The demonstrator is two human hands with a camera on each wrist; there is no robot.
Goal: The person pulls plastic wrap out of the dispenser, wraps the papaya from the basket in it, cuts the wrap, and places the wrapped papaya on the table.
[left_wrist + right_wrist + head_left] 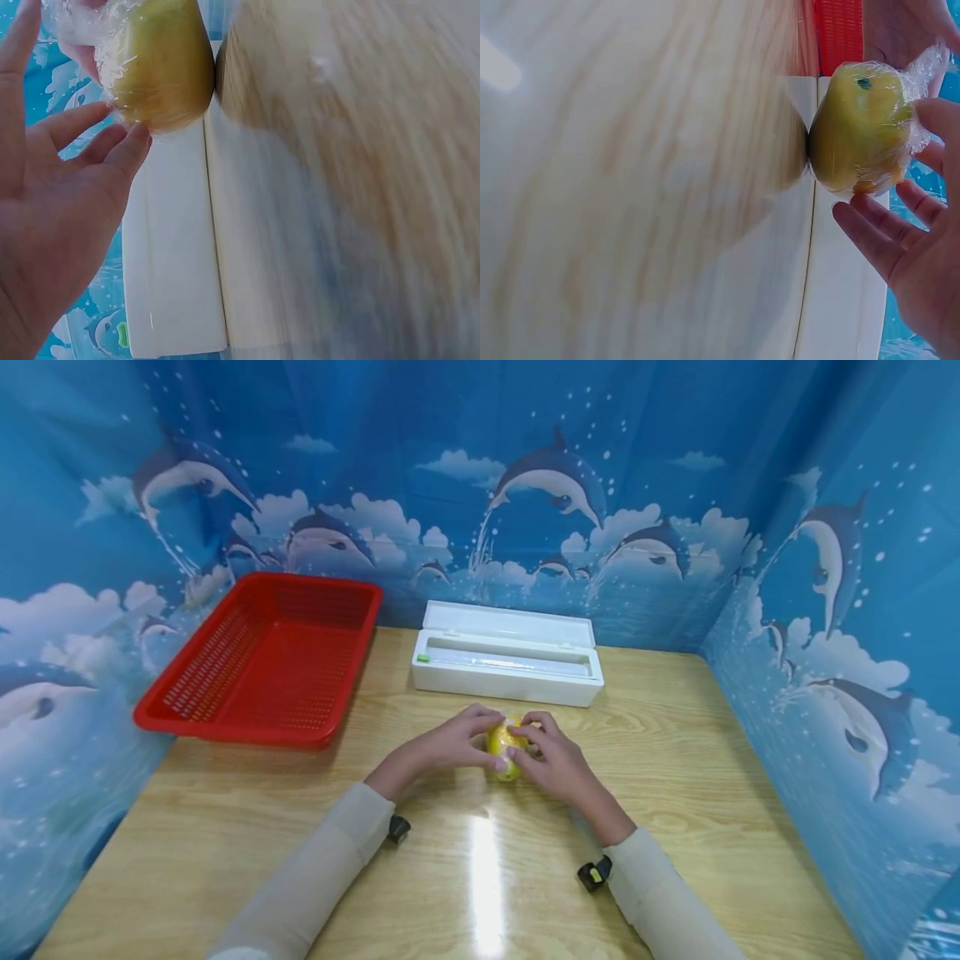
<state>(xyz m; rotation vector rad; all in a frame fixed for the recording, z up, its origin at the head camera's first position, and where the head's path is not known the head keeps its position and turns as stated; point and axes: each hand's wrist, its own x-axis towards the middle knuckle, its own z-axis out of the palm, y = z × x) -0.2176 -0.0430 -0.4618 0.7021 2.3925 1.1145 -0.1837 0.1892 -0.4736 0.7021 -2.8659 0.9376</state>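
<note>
A yellow-green fruit (504, 748), wrapped in clear cling film, stands on the table between both hands. Loose film (928, 71) bunches at its upper end. From the left, my left hand (463, 739) holds the fruit with curved fingers; in the left wrist view its fingertips (137, 135) touch the wrapped side. On the other side my right hand (553, 758) holds it too, with thumb and fingers around the film. The right wrist view shows the fruit (859, 127) with a small dark spot on one end.
Behind the hands sits a long white cling film box (510, 681), its lid (506, 622) raised and a green piece (423, 657) at its left end. A red plastic basket (330, 727) stands at the back left. Blue dolphin-print curtains (420, 493) border the wooden table (675, 760).
</note>
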